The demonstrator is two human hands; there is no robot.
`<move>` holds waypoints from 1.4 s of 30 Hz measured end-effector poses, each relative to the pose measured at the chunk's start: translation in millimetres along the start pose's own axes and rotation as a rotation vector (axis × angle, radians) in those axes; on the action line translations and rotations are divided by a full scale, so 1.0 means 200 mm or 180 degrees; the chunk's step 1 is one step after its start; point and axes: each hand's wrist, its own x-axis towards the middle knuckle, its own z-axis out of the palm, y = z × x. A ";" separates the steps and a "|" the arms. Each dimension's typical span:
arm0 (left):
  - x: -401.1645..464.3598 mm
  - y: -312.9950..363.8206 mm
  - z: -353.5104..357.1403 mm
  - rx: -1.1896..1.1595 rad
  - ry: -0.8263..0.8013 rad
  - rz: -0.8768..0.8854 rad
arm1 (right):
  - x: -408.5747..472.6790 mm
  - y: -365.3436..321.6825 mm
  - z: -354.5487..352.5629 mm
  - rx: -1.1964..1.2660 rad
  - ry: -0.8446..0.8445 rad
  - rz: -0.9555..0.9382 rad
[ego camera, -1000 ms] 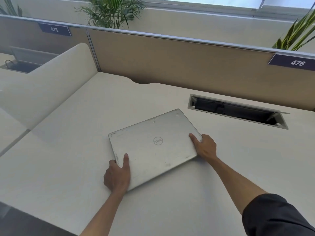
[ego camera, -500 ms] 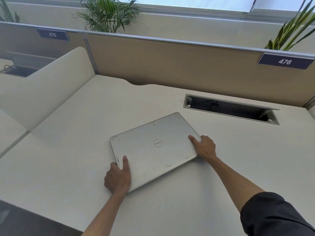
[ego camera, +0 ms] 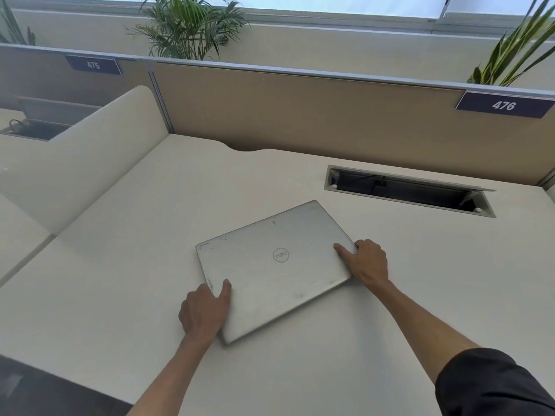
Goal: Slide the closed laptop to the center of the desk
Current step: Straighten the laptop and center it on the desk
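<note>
Your left hand [ego camera: 205, 310] and right hand [ego camera: 367, 260] clasp opposite corners of the closed silver laptop [ego camera: 274, 265], thumbs pressed on its lid. It lies flat and skewed between them on the desk [ego camera: 126, 265].

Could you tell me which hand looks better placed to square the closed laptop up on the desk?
Probably the right hand: it grips the closed silver laptop's far-right corner.

Laptop [ego camera: 274, 267] flat on desk [ego camera: 120, 265], cable slot [ego camera: 408, 192] behind-right, partition [ego camera: 300, 115] behind.
</note>
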 end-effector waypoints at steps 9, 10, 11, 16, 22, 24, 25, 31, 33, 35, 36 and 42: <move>0.00 0.00 0.02 -0.0125 0.0145 -0.0014 | -0.09 0.02 0.04 -0.0179 0.0189 -0.0123; 0.00 0.00 0.02 -0.0157 0.0186 -0.0005 | -0.10 0.03 0.05 -0.0010 0.0198 -0.0077; 0.00 0.00 0.02 -0.0185 0.0228 0.0005 | -0.11 0.04 0.05 0.0123 0.0198 -0.0049; 0.07 -0.03 0.03 -0.0365 0.0358 0.0031 | -0.16 0.06 0.06 0.0518 0.0159 0.0015; 0.18 -0.02 0.01 -0.0449 0.0332 0.0309 | -0.27 0.07 0.07 0.0757 0.0364 0.0203; 0.22 -0.02 0.01 -0.0405 0.0326 0.0453 | -0.31 0.08 0.07 0.0823 0.0411 0.0257; 0.24 -0.01 0.01 -0.0382 0.0317 0.0522 | -0.32 0.08 0.08 0.0845 0.0437 0.0287; 0.34 0.03 0.01 -0.0188 0.0248 0.0805 | -0.42 0.09 0.09 0.0936 0.0647 0.0471; 0.37 0.05 0.01 -0.0137 0.0228 0.0861 | -0.45 0.09 0.09 0.0951 0.0730 0.0511; 0.40 0.07 0.01 -0.0096 0.0205 0.0918 | -0.48 0.09 0.10 0.0979 0.0808 0.0567; 0.42 0.08 0.01 -0.0075 0.0189 0.0950 | -0.49 0.09 0.10 0.0981 0.0836 0.0596; 0.50 0.14 0.01 0.0079 0.0112 0.1179 | -0.56 0.11 0.10 0.0917 0.0961 0.0641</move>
